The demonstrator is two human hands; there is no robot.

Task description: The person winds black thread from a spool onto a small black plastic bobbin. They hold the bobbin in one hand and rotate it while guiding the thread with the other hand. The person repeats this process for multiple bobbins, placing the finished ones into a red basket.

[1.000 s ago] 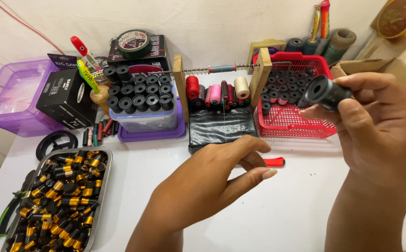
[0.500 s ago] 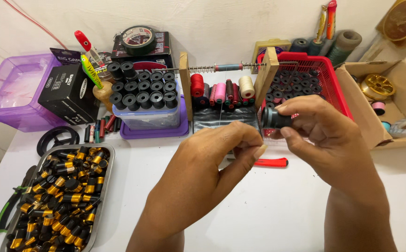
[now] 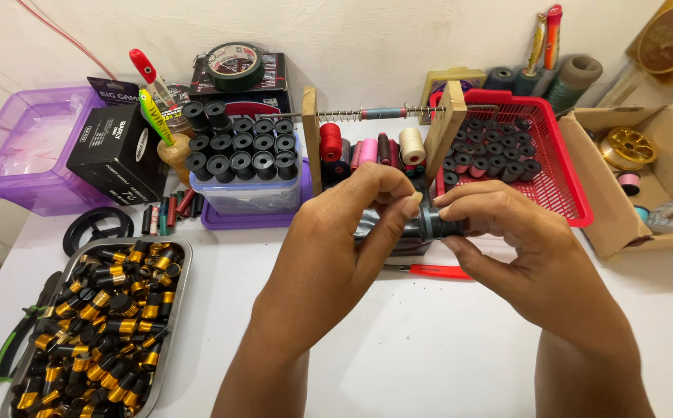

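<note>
Head view. The right hand [image 3: 534,263] grips a small black spool [image 3: 433,223] between thumb and fingers, just in front of the wooden thread rack [image 3: 449,124]. The long axis of the black spool lies roughly level and runs left to right; one end faces the left hand [image 3: 344,240], the other is buried in the right hand's grasp. The left hand meets that free end with thumb and forefinger pinched together; what lies between these fingertips is too fine to tell.

Places relative to the wooden thread rack: its sprung rod carries coloured thread reels [image 3: 367,147]. Just right of it stands a red basket [image 3: 565,186] of black spools, and further right an open cardboard box [image 3: 623,201]. Just left of it a clear tub [image 3: 247,193] holds upright black spools on a purple lid. Further left lie a black carton [image 3: 116,151] and a purple bin [image 3: 19,147]. Well in front and to the left, a metal tray [image 3: 174,310] is heaped with black-and-gold pieces. A red-handled tool [image 3: 437,271] lies on the white surface [image 3: 429,348] just below the hands.
</note>
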